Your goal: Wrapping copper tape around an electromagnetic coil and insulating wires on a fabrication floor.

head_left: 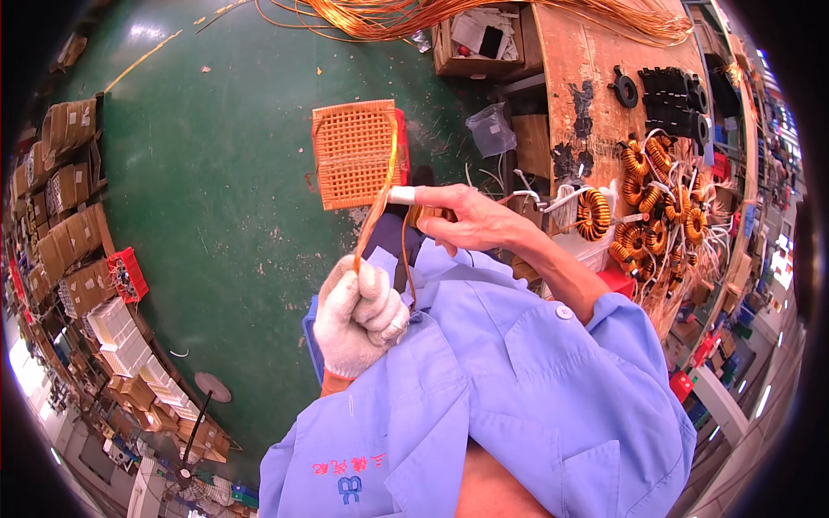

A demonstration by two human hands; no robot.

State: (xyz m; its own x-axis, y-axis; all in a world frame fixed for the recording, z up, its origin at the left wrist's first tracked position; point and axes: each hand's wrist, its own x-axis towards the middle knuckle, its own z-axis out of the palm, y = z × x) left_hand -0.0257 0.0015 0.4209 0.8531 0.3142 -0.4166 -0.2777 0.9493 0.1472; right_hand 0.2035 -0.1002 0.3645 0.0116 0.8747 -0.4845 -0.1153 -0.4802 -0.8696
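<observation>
Gripping one copper wire bundle (377,218), the left hand (359,318), in a white knit glove, stood as a fist in front of the jacket, fingers curled tight and clamped on the strands, with the forearm mostly hidden behind cloth.

Item, wire bundle: rose from the left fingers, passed at the tip of the right index finger, and ended above it, seen against the right edge of a woven stool (350,151).

Item, right hand (475,223): bare, forearm slanting in from the right, index finger stretched leftward with a white wrap (402,195) at its tip, thumb below it and apart.

Item, wound coil (423,212): partly hidden behind the right index finger and thumb; whether they clamped it could not be told.

Item, thin wire (405,255): hung below the right fingers, toward the jacket.

Item, jacket (527,354): blue, below both hands' fingers.

Item, single coil (593,207): right of the right fingers.

Item, coil heap (635,161): farther right, on a wooden bench (574,47).
</observation>
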